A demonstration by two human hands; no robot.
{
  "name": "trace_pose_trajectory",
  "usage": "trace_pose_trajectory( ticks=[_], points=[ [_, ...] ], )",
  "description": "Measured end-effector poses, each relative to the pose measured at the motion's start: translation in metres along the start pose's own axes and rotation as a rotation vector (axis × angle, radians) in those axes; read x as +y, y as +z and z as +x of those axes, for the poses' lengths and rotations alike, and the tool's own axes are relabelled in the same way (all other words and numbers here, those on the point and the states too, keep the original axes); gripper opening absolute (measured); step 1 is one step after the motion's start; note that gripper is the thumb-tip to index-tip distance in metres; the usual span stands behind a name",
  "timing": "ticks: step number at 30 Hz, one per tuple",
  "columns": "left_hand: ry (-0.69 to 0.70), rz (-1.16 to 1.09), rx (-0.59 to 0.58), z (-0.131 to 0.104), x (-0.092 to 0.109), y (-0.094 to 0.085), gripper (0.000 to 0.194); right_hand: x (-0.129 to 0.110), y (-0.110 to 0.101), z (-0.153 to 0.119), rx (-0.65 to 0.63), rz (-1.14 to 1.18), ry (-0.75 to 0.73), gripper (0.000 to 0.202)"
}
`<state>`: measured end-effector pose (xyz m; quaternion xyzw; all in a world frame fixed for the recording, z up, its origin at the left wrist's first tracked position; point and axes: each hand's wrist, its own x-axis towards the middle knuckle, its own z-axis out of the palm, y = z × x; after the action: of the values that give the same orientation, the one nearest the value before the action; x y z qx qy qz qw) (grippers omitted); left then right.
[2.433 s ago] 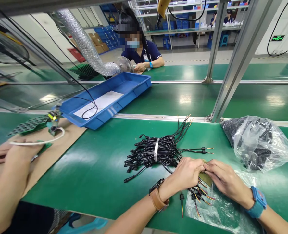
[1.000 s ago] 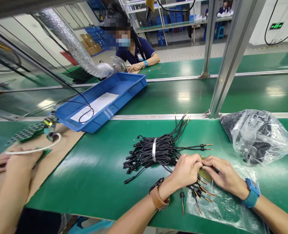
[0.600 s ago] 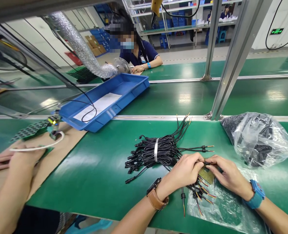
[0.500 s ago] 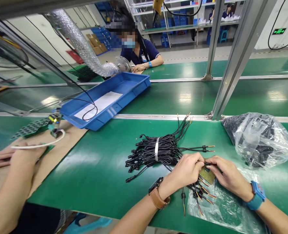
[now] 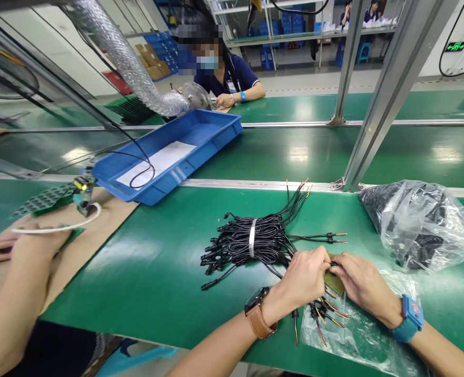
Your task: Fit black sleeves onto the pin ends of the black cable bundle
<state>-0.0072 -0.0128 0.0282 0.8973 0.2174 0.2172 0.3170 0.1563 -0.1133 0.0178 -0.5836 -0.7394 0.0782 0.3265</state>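
A bundle of black cables, bound by a white band, lies on the green table. My left hand, with a brown-strapped watch at the wrist, pinches a small black cable part over the bundle's right side. My right hand, wearing a blue wristband, is closed on the same part from the right. Below the fingers a yellowish-brown piece shows partly. Cable ends with red and yellow wires spread over a flat clear plastic bag.
A clear bag of black parts sits at the right. A blue tray holds paper behind left. At the left edge, another person's hands work on brown board. A person sits opposite. A metal post rises behind.
The view has shifted slightly. Both my hands remain at the same small part, with their grip slightly turned.
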Motion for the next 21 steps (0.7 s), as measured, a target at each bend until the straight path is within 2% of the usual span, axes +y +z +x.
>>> trace_pose_trajectory(
  ticks=[4, 8, 14, 17, 21],
  points=[
    [0.012, 0.037, 0.0, -0.003, -0.002, 0.004, 0.015, -0.002, 0.0, 0.004, -0.019, -0.023, 0.012, 0.028],
    [0.035, 0.012, -0.008, -0.002, 0.0, 0.0, 0.015, -0.001, -0.007, 0.006, -0.084, 0.032, 0.046, 0.033],
    [-0.007, -0.077, -0.063, 0.002, 0.001, -0.01, 0.015, 0.005, -0.022, 0.004, -0.087, 0.083, 0.051, 0.016],
    [-0.022, -0.109, -0.069, 0.004, 0.001, -0.014, 0.012, 0.01, -0.022, 0.002, -0.103, 0.081, 0.028, 0.011],
    [-0.04, -0.1, -0.074, 0.005, 0.002, -0.017, 0.012, 0.01, -0.017, 0.001, -0.039, 0.124, 0.033, 0.012]
  ],
)
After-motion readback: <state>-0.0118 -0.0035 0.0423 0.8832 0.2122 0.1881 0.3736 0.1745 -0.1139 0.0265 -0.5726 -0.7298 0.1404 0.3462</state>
